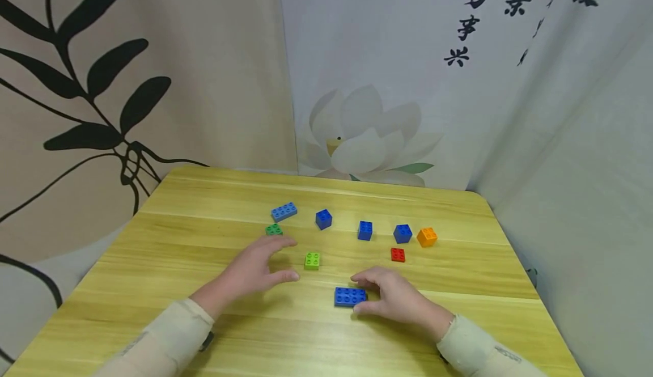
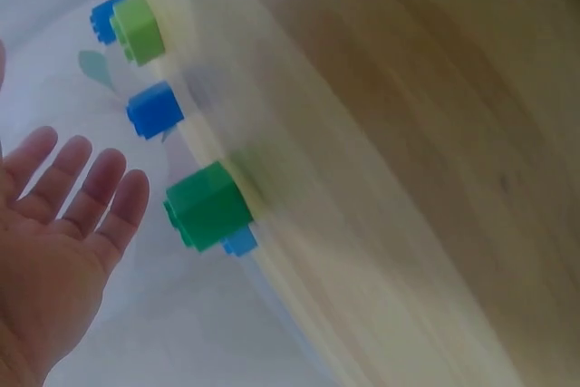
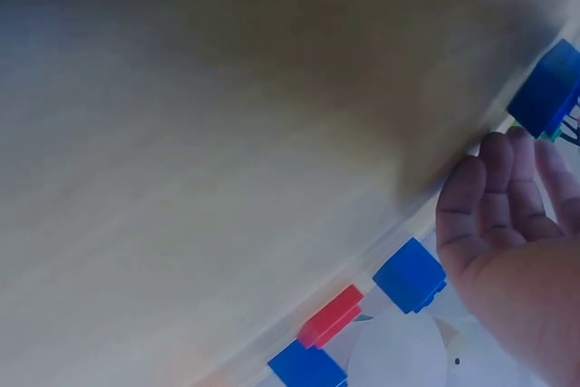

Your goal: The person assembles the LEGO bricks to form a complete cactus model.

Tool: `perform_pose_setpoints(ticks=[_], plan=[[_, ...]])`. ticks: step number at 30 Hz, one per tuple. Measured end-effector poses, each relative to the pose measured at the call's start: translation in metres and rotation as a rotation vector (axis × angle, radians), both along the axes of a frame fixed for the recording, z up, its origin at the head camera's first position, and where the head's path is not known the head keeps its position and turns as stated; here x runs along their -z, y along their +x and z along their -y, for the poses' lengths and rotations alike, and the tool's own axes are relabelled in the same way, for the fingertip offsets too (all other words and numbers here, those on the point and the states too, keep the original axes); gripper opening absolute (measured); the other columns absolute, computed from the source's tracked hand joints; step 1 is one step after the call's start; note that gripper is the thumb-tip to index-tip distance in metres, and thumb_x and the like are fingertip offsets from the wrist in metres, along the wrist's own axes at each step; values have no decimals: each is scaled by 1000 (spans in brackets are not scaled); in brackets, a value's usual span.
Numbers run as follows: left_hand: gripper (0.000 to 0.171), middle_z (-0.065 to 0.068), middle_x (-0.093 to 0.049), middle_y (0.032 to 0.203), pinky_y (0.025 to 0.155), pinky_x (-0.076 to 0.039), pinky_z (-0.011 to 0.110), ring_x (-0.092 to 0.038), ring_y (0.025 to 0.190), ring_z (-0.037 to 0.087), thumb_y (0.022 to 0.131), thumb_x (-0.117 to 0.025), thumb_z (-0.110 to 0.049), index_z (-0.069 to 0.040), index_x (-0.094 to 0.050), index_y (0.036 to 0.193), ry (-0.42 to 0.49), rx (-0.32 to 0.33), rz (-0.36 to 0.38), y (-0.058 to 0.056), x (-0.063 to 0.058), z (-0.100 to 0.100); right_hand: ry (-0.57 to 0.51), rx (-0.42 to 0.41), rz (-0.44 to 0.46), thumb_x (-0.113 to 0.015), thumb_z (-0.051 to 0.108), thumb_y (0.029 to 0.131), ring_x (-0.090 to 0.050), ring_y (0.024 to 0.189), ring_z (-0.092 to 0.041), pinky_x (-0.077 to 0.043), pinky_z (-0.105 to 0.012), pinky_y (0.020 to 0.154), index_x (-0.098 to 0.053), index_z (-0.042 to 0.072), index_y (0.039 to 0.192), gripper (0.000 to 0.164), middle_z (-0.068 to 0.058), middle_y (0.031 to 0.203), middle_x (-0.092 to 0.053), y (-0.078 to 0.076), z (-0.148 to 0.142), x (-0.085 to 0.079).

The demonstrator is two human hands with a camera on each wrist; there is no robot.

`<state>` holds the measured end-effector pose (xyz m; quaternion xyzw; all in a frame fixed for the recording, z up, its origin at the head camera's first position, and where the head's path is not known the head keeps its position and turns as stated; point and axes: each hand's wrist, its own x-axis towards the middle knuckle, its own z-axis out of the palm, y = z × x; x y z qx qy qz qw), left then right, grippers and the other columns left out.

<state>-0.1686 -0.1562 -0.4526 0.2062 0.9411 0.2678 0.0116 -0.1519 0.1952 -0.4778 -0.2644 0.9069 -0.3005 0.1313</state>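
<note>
Right hand (image 1: 393, 295), grip spread, brackets the right end of an oblong dark-blue plastic brick (image 1: 347, 296) on the wooden desk (image 1: 285, 337), probably to suit its width; left hand (image 1: 247, 269) spread, empty, near a square lime-green plastic brick (image 1: 312, 261).

Comes to nine bricks on one table (image 1: 270, 337): beyond the left hand (image 1: 247, 272), one light-blue brick (image 1: 284, 212), one green brick (image 1: 274, 229); between that and the right hand (image 1: 395, 296), one lime brick (image 1: 312, 261); by the right hand's fingers, one long blue brick (image 1: 348, 296); beyond it, one red brick (image 1: 398, 254), one orange brick (image 1: 427, 237); beyond both hands, three blue cubes (image 1: 323, 219) (image 1: 364, 231) (image 1: 403, 233).
</note>
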Motion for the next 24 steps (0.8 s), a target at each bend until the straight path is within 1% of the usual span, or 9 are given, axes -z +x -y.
perform_pose_setpoints(ticks=[3,8,12,18,24], plan=[[71,10,-58,158,119,-47,62,-54,147,39,91,-83,-50,-20,-60,151,0,1,27,1,1,-7,26,-7,-25,-86,50,88,-69,119,-16,-59,-42,107,-71,17,136,60,3,132,-74,0,4,-1],[68,8,-59,158,119,-48,60,-56,146,36,91,-83,-49,-21,-62,149,-1,14,59,2,4,-14,49,-27,-65,-86,48,89,-69,118,-16,-59,-43,106,-73,15,133,56,3,129,-75,0,7,0],[67,8,-60,157,119,-49,57,-57,144,34,91,-83,-49,-20,-63,147,-11,21,52,3,5,-17,54,-32,-72,-86,47,90,-69,115,-15,-59,-43,104,-75,15,130,52,4,126,-76,-1,8,0],[66,7,-63,152,114,-54,53,-64,136,31,90,-85,-47,-18,-64,145,-2,29,36,2,9,-19,82,-24,-70,-85,47,90,-67,110,-7,-60,-39,102,-77,20,125,45,9,120,-77,-3,7,2],[66,4,-66,148,111,-57,50,-66,132,28,89,-86,-46,-19,-64,145,-7,33,29,-1,14,-21,73,-35,-74,-85,48,90,-66,106,-4,-60,-37,100,-78,21,123,42,10,117,-77,-5,7,4]])
